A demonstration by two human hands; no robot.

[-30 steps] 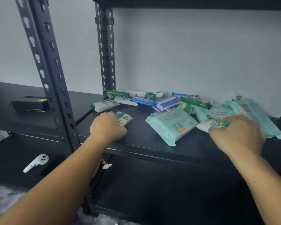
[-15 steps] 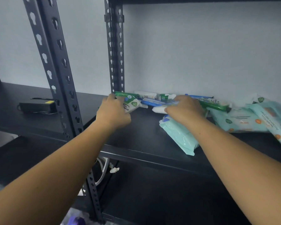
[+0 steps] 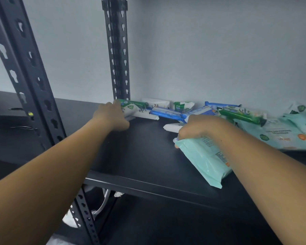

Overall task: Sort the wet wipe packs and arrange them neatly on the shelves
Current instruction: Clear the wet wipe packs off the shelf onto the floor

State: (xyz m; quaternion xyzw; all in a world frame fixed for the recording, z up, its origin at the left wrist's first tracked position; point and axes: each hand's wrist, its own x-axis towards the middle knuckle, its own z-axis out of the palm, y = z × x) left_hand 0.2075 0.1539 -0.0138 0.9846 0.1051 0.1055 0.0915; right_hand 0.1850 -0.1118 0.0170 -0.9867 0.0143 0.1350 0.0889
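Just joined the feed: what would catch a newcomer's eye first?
The right hand grips a large mint-green pack near the front edge of the shelf. The left hand holds a small white-and-green pack at the back left, beside a jumble of blue, green and white packs along the wall.

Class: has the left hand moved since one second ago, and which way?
Yes. The left hand, gripping a small pack, moved back to the rear post.

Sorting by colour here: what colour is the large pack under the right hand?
The large pack is pale mint green, clearest in the head view.
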